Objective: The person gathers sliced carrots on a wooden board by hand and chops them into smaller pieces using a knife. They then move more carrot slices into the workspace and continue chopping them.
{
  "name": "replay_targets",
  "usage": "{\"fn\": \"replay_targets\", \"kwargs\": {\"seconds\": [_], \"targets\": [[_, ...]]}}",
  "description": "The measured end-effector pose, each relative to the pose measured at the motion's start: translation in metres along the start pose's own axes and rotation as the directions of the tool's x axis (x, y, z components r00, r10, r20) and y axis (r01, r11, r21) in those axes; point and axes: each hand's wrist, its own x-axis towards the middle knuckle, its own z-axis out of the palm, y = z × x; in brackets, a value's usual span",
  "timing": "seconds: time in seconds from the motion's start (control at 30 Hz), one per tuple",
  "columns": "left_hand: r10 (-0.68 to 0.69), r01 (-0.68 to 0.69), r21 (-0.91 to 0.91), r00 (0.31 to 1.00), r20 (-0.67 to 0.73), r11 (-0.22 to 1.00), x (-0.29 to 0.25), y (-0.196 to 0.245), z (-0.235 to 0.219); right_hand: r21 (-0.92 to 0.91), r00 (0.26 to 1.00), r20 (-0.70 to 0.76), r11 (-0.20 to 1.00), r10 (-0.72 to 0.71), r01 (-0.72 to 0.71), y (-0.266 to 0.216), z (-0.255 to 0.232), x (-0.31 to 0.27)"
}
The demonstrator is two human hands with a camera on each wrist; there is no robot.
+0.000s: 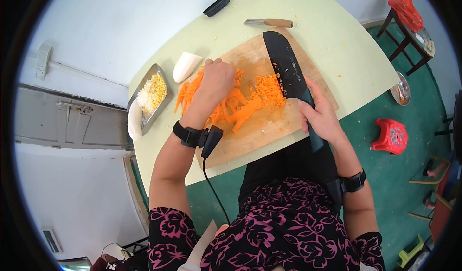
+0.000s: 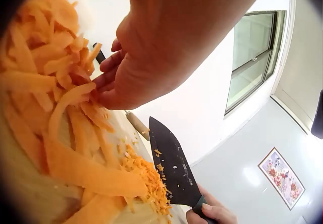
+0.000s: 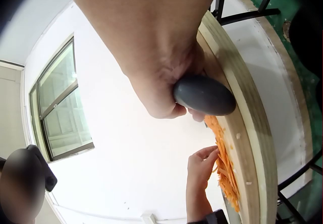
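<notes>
In the head view my left hand (image 1: 218, 82) reaches into a pile of sliced carrot strips (image 1: 236, 108) on a wooden cutting board (image 1: 288, 126). Seen from the left wrist, that hand's thumb and fingers pinch some carrot strips (image 2: 81, 95) at the pile's edge. My right hand (image 1: 321, 111) grips the handle (image 3: 204, 95) of a black kitchen knife (image 1: 285, 61). Its broad blade (image 2: 171, 161) lies flat over the board, with carrot bits stuck to it. Finely chopped carrot (image 1: 268, 92) sits between the blade and the strips.
A metal tray (image 1: 166, 97) of chopped yellow and white food stands at the left, with white peeled pieces (image 1: 186, 66) nearby. A wooden-handled peeler (image 1: 269, 22) lies beyond the board, and a black case (image 1: 216, 6) farther back. A red stool (image 1: 390, 136) stands on the floor.
</notes>
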Motion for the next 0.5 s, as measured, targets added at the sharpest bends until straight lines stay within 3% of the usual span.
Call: {"fn": "replay_targets", "kwargs": {"seconds": [0.23, 0.33, 0.43, 0.5], "targets": [[0.094, -0.091, 0.124, 0.995, -0.015, 0.988, -0.0013, 0.0012, 0.0022, 0.007, 1.000, -0.001, 1.000, -0.011, 0.011, 0.0024, -0.0002, -0.0006], [0.088, -0.086, 0.034, 0.995, -0.040, 0.996, -0.0002, 0.0052, -0.0021, -0.013, 1.000, 0.006, 1.000, 0.005, -0.005, 0.0003, -0.0013, -0.0015], [0.017, -0.018, -0.015, 0.999, -0.050, 1.000, 0.0032, 0.0047, -0.0005, -0.014, 1.000, 0.001, 1.000, 0.005, -0.005, -0.0014, -0.0011, -0.0017], [-0.050, 0.038, -0.142, 0.996, -0.078, 0.989, 0.0047, -0.0021, 0.0064, -0.007, 1.000, 0.005, 1.000, -0.004, 0.004, -0.0010, -0.0013, -0.0010]]}}
